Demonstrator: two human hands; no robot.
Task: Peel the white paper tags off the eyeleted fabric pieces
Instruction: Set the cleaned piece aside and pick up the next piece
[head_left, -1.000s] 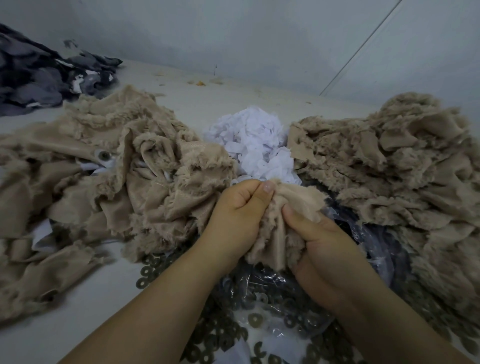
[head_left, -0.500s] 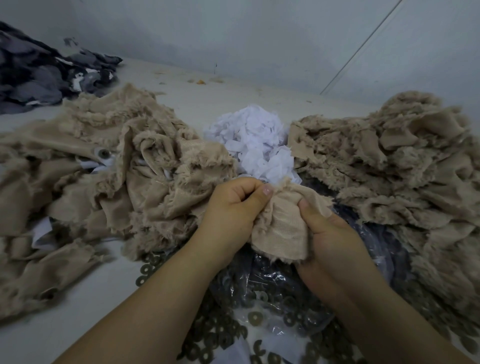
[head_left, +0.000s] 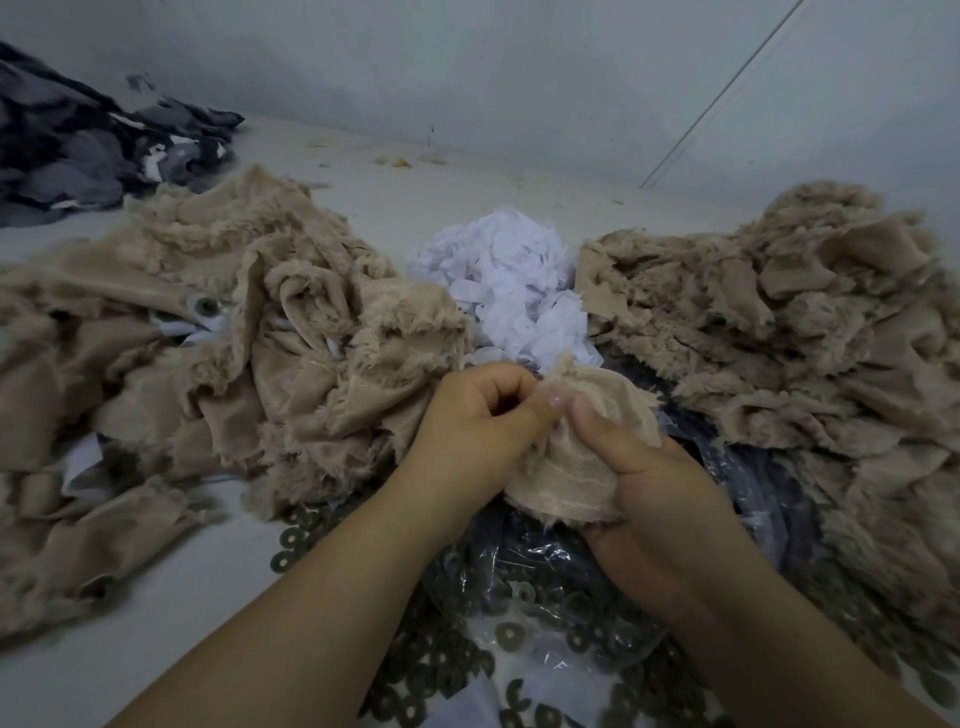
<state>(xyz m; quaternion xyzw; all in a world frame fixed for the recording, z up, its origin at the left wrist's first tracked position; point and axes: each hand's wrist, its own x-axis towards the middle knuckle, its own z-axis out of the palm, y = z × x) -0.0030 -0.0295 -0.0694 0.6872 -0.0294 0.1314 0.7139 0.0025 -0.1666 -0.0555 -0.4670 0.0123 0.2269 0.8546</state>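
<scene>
Head view, both hands (head_left: 558, 447) pinching beige fabric piece (head_left: 576, 467), tag seemingly hidden

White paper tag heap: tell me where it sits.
In the head view, the white paper tag heap lies centre, between two beige fabric piles, just beyond both hands.

Only 1 view is given, from a camera worn on the person's head. It looks forward and steeply down over both forearms onto the pale surface (head_left: 156, 597), close to the hands, with wide-angle bending at the edges. The far wall (head_left: 519, 78) fills the top of the view.
</scene>
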